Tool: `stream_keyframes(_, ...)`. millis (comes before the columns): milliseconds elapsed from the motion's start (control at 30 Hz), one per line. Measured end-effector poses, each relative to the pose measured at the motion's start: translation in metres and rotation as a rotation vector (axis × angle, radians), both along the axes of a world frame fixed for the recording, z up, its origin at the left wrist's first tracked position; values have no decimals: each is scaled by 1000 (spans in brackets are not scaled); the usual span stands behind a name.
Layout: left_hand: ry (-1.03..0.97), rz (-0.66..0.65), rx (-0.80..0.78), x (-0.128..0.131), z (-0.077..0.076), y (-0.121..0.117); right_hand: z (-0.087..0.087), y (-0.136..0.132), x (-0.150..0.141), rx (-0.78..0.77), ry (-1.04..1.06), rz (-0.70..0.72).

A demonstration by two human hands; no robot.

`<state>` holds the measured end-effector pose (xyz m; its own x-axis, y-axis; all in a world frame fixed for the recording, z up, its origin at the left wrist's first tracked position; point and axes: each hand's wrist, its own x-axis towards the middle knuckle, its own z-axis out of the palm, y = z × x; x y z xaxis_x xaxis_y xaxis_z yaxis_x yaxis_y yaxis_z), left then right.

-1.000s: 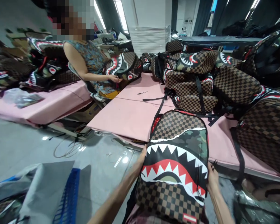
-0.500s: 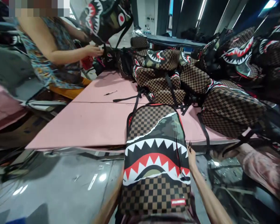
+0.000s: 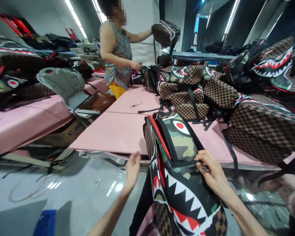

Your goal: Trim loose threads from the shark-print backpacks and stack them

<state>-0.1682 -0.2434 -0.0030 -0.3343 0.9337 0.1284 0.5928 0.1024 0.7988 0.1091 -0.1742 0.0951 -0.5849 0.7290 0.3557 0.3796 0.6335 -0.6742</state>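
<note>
A checkered and camouflage backpack (image 3: 186, 190) with a printed shark mouth and a red-and-white eye stands turned sideways in front of me at the table edge. Its red-lined top opening faces left. At the camouflage panel's lower right edge, my right hand (image 3: 212, 170) pinches the fabric, fingers closed. A small dark tool, its kind unclear, is tucked in that hand. My left hand (image 3: 132, 170) is off the bag, a little to its left, slightly blurred, with fingers apart and nothing in them.
The pink table (image 3: 118, 131) carries a thin pen-like object (image 3: 136, 105) and a pile of similar backpacks (image 3: 186, 95). Across the table a person (image 3: 119, 49) holds up another backpack (image 3: 166, 32). A grey chair (image 3: 64, 85) stands left. Another person's arm (image 3: 272, 183) is at right.
The backpack has turned from front-facing to sideways. My left hand has come off it, and my right hand now grips its edge. My view has swung left; the co-worker's raised bag is a different side or bag.
</note>
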Motion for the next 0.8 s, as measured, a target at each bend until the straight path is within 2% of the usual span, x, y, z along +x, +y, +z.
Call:
stream_keyframes(33, 41, 154, 92, -6, 22, 2, 0, -3, -5, -1, -8, 23)
stream_keyframes(67, 165, 292, 268, -9, 45, 4, 1, -6, -9, 3, -18, 41)
stream_keyframes(100, 322, 263, 425, -9, 67, 6, 2, -9, -13, 10, -30, 56)
stream_keyframes(133, 488, 94, 506, -8, 87, 8, 3, -11, -16, 17, -44, 71)
stream_keyframes(167, 637, -105, 516, -5, 104, 10, 3, -12, -18, 22, -57, 84)
stream_keyframes(233, 850, -354, 457, 3, 123, 10, 1, -12, -19, 25, -81, 93)
stream_keyframes(267, 921, -401, 408, 7, 126, 8, -1, -12, -17, 27, -91, 88)
stream_keyframes(333, 1002, -412, 320, 17, 122, -4, -11, -9, -10, 35, -110, 54)
stream_keyframes(467, 1024, -397, 115, 42, 112, -42, -37, -2, 17, 36, -103, -61)
stream_keyframes(600, 1012, -279, -10, 44, 127, -63, -60, 2, 50, -52, -24, -141)
stream_keyframes(667, 980, -272, -42, 39, 132, -68, -70, 2, 64, -129, 11, -193)
stream_keyframes(800, 794, -609, -116, 50, 121, -79, -95, 1, 84, -316, 129, -332)
